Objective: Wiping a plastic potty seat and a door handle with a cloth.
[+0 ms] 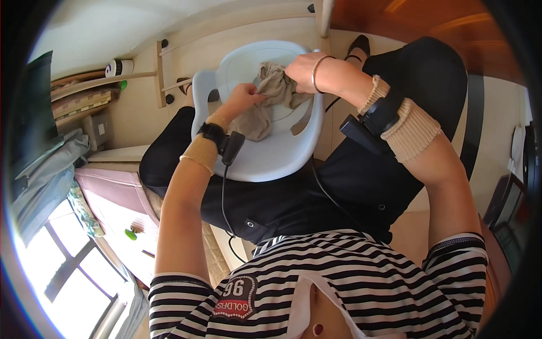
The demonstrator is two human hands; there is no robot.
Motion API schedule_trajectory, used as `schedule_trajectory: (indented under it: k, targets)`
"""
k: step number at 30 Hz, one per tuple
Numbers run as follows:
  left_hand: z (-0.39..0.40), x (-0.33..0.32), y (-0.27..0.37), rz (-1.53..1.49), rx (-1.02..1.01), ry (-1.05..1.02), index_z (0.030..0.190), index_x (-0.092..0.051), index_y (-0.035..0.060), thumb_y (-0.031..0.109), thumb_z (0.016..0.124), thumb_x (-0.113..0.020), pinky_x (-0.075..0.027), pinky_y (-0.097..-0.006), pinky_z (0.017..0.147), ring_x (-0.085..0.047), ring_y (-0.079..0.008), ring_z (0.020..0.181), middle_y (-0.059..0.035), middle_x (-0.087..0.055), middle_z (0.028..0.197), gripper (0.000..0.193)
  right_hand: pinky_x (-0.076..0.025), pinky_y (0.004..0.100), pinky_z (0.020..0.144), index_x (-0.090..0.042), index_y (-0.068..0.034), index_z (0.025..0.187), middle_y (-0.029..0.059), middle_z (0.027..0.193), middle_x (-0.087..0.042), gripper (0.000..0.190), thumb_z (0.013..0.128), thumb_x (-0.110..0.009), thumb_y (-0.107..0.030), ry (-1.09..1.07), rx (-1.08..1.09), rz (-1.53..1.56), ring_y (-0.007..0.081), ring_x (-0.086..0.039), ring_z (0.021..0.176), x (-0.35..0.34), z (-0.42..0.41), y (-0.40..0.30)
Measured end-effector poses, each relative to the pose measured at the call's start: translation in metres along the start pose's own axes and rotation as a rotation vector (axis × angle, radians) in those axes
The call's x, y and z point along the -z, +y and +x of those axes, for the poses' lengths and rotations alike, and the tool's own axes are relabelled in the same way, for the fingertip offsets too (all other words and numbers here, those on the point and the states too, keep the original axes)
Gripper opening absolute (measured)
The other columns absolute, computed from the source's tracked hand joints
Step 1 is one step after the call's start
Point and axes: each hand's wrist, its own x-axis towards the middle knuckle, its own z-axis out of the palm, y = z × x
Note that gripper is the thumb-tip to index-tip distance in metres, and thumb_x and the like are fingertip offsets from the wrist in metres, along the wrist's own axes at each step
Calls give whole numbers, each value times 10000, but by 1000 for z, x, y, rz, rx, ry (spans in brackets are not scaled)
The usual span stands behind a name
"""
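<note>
A pale blue plastic chair [275, 163] with an opening on each side stands between my knees. A crumpled grey-beige cloth [277, 84] lies bunched on it, one part hanging lower to the left. My left hand [245, 99] pinches the cloth's left edge between thumb and fingers. At the upper right of the cloth, my right hand [302, 73] grips a bunched part; its fingertips are partly hidden. Both wrists carry black strapped devices with cables over beige knitted cuffs.
Wooden rails with black feet [159, 74] stand on the tiled floor beyond the chair. A red-brown wooden surface [427, 29] is at the upper right. At the left are a pink-edged table [112, 182], draped clothing [53, 169] and a bright window. Cables hang near my legs.
</note>
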Motion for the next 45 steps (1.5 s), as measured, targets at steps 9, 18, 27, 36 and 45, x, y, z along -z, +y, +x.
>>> schedule_trajectory:
  k: [9,18,27,36,45]
  targets:
    - [-54,122,48,-763,-247,116,856,-633,53,189,863,-595,-410,-204,659,-494,-27,728,60,-569,759,141,-504,407,721,-655,-43,890,135,852,-653,200,760,-639,-194,-9,42,-77,299,-625,844,-6,-3,5]
    - [-33,-22,47,-158,-460,-462,840,-517,6,76,778,-567,-398,-288,581,-468,-108,633,-50,-519,663,106,-515,408,724,-688,-19,943,165,911,-662,293,725,-635,-208,-131,83,-42,306,-639,861,-21,9,6]
    - [-31,-45,-12,-29,-427,-513,883,-555,-13,42,768,-512,-436,-368,662,-547,-254,683,-137,-580,721,134,-502,393,748,-682,-60,905,124,885,-662,264,693,-659,-215,-228,125,-150,279,-630,861,-30,18,2]
    - [-39,-26,-30,248,-360,-472,847,-586,-26,53,731,-525,-437,-385,673,-578,-336,734,-221,-585,773,152,-493,390,714,-676,-35,883,139,861,-656,282,666,-650,-213,-164,148,-72,285,-625,825,-40,25,16]
    - [-25,-64,34,-289,-450,-536,912,-556,-2,27,771,-501,-432,-317,658,-518,-143,733,-39,-570,780,154,-505,383,641,-699,-11,787,144,795,-669,214,654,-642,-168,-140,101,-43,267,-646,757,-35,27,14]
